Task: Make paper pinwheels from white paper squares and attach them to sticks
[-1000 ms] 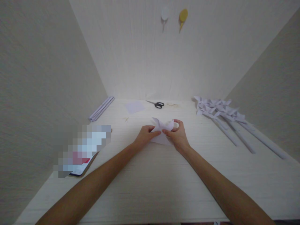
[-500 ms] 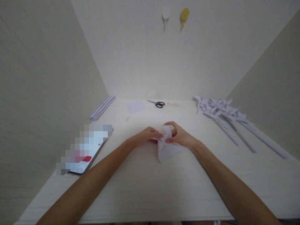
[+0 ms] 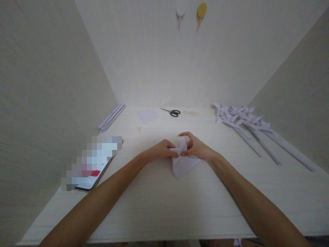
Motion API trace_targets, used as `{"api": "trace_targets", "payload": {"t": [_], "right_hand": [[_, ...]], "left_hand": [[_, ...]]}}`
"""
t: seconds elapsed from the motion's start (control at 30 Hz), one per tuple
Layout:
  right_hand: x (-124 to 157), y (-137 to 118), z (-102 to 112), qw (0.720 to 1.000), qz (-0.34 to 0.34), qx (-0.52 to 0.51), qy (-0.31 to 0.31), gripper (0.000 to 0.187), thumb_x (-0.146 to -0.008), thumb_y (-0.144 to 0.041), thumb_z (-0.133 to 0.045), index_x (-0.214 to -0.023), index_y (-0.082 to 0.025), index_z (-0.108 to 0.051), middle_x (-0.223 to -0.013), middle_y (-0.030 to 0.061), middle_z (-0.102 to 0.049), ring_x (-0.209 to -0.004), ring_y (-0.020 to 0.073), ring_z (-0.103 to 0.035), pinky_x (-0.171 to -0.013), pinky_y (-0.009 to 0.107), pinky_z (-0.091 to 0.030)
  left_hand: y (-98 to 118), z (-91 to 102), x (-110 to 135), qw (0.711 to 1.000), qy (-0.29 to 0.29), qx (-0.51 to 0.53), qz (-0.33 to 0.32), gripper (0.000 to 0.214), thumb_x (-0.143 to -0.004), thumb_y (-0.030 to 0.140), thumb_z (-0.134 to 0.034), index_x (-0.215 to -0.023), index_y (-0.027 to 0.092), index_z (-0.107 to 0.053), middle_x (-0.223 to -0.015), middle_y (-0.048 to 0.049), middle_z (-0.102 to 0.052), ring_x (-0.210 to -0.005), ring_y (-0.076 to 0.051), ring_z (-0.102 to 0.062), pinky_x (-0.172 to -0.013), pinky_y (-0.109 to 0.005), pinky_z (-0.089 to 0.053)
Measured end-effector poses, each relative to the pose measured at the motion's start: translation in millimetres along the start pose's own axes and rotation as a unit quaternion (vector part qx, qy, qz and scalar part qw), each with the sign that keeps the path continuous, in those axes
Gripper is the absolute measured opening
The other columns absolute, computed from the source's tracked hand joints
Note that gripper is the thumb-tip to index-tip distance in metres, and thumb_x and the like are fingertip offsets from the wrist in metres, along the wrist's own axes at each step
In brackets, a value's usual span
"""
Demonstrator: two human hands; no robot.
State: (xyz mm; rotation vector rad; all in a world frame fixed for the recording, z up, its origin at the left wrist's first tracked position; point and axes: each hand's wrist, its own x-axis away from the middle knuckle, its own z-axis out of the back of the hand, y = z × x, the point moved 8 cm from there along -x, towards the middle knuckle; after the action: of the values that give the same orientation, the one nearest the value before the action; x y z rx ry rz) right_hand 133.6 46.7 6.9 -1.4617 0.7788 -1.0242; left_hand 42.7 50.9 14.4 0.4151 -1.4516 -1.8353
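At the middle of the pale wooden table (image 3: 164,206), both my hands pinch one folded piece of white paper (image 3: 183,165). My left hand (image 3: 160,151) grips its left edge with thumb and fingers closed. My right hand (image 3: 196,146) pinches the paper's upper flaps, its fingers curled over them. The paper's lower point hangs toward me, just over the tabletop.
Several finished white paper pinwheels on rolled paper sticks (image 3: 246,127) lie at the right. Black-handled scissors (image 3: 171,112) and a square paper sheet (image 3: 147,115) sit at the back. Rolled paper sticks (image 3: 111,117) lie along the left wall. A phone (image 3: 92,163) lies front left. Walls enclose three sides.
The paper has been turned and gathered: one second ago it lay spread with points up, now it is pinched together with a point hanging toward me. Both hands shifted slightly closer to me.
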Motion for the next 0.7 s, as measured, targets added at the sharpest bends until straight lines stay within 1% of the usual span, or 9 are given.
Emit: {"api": "trace_targets", "payload": {"t": [0.1, 0.37, 0.5, 0.6, 0.67, 0.7], "right_hand": [[0, -1, 1, 1.000, 0.002, 0.004, 0.005, 0.068, -0.048, -0.015, -0.068, -0.105, -0.021, -0.032, -0.056, -0.0067, -0.057, -0.042, 0.0085, -0.051, -0.039, 0.018, -0.038], [0, -3, 0, 1.000, 0.002, 0.002, 0.012, 0.066, -0.048, -0.012, -0.067, -0.104, -0.022, -0.032, -0.055, -0.0079, -0.055, -0.041, 0.0081, -0.051, -0.038, 0.017, -0.037], [0, -2, 1, 1.000, -0.008, -0.001, 0.022, 0.064, -0.048, -0.012, -0.067, -0.102, -0.022, -0.033, -0.054, -0.0080, -0.056, -0.040, 0.0081, -0.050, -0.036, 0.015, -0.035], [-1, -2, 2, 0.999, -0.008, -0.048, 0.024, 0.061, -0.049, -0.012, -0.068, -0.099, -0.023, -0.035, -0.054, -0.0078, -0.057, -0.039, 0.0082, -0.051, -0.036, 0.016, -0.036], [-2, -4, 8, 0.992, 0.018, -0.115, 0.045, 0.051, -0.054, -0.014, -0.067, -0.095, -0.023, -0.039, -0.059, -0.0056, -0.059, -0.045, 0.0082, -0.053, -0.041, 0.017, -0.039], [-3, -6, 13, 0.985, 0.040, -0.153, 0.062, 0.043, -0.057, -0.016, -0.065, -0.092, -0.023, -0.042, -0.064, -0.0038, -0.061, -0.051, 0.0088, -0.056, -0.046, 0.018, -0.042]], "left_hand": [[-1, -0.4, 0, 1.000, 0.003, 0.000, 0.002, 0.015, -0.054, 0.026, -0.056, -0.055, 0.012, -0.063, -0.045, 0.0023, -0.048, -0.044, -0.009, -0.041, -0.044, -0.021, -0.029], [-3, -0.9, 0, 1.000, 0.006, 0.002, 0.004, 0.015, -0.056, 0.025, -0.054, -0.057, 0.012, -0.062, -0.048, 0.0018, -0.049, -0.046, -0.009, -0.041, -0.046, -0.021, -0.030], [-6, 2.2, -2, 1.000, 0.028, -0.008, 0.007, 0.016, -0.056, 0.026, -0.055, -0.057, 0.012, -0.062, -0.045, 0.0027, -0.047, -0.044, -0.009, -0.039, -0.045, -0.021, -0.029], [-11, 6.5, -4, 0.998, 0.054, -0.018, 0.027, 0.017, -0.054, 0.028, -0.057, -0.053, 0.011, -0.061, -0.042, 0.0043, -0.043, -0.043, -0.008, -0.038, -0.045, -0.021, -0.028], [-13, 10.4, -5, 0.996, 0.078, -0.001, 0.036, 0.016, -0.053, 0.027, -0.058, -0.053, 0.011, -0.060, -0.043, 0.0045, -0.045, -0.044, -0.008, -0.040, -0.046, -0.021, -0.029], [-14, 12.9, -6, 0.995, 0.094, 0.020, 0.038, 0.015, -0.053, 0.026, -0.057, -0.054, 0.011, -0.060, -0.045, 0.0042, -0.047, -0.046, -0.009, -0.042, -0.048, -0.021, -0.031]]}}
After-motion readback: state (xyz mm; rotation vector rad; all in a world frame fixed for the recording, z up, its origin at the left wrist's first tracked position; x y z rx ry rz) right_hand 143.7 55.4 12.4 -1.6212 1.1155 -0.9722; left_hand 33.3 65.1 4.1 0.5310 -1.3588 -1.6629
